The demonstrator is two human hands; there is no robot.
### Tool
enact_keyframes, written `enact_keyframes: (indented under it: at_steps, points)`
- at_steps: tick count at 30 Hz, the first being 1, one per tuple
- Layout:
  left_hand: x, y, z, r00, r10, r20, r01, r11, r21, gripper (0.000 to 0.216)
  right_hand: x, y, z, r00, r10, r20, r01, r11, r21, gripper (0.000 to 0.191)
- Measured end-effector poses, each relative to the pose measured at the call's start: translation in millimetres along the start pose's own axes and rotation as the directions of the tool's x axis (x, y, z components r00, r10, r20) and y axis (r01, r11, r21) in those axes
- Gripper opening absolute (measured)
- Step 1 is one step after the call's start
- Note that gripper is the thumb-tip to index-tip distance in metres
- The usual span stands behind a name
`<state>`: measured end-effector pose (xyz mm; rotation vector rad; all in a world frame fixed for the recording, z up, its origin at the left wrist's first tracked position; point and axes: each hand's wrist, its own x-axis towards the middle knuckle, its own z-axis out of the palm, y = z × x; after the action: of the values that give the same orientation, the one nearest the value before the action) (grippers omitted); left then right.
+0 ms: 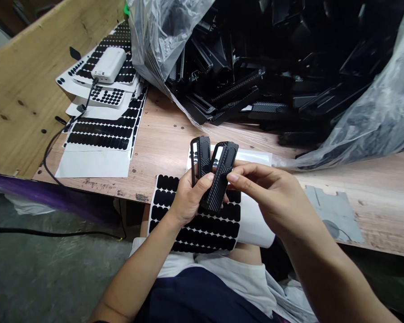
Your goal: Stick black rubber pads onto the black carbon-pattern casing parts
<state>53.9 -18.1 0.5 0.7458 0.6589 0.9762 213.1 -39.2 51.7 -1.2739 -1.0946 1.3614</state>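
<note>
L hand (185, 202) clamps two slim black carbon-textured pieces (221, 177) by a wood-grain desk (155, 130), above a white sheet w/ rounded black shapes (205, 233); R hand (272, 190) touches one's side, pinch unclear, fingers partly hidden. Best approx.: L grip steady, R touch light.

Dark navy top (195, 296) over pale, creased shorts (244, 273), 2 bare forearms (144, 262) and bare thighs (251, 255)

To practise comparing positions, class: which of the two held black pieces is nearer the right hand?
The black piece on the right, its edge touching the right hand; the black piece on the left is farther away.
</note>
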Motion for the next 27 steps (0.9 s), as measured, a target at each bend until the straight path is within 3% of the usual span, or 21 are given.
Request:
enact_keyframes:
  at_steps: [5, 12, 20, 27]
  points:
    - [-1, -1, 0, 1.000, -0.003, -0.012, 0.003, 1.000, -0.005, 0.059, 1, 1, 1, 0.998, 0.033, 0.049, -0.037, 0.996, 0.080, 0.022]
    - [-1, -1, 0, 1.000, 0.002, -0.002, -0.002, 1.000, -0.008, 0.056, 0, 2, 3, 0.998, -0.057, 0.004, 0.057, 0.998, -0.017, 0.021]
    - [-1, -1, 0, 1.000, 0.010, -0.004, -0.010, 0.999, -0.030, 0.055, -2, -1, 6, 0.997, -0.059, -0.055, 0.056, 0.997, -0.048, 0.021]
    - [-1, -2, -1, 1.000, 0.028, 0.000, -0.028, 0.999, -0.022, 0.055, -5, -6, 14, 0.986, -0.135, -0.103, 0.124, 0.987, -0.104, 0.022]
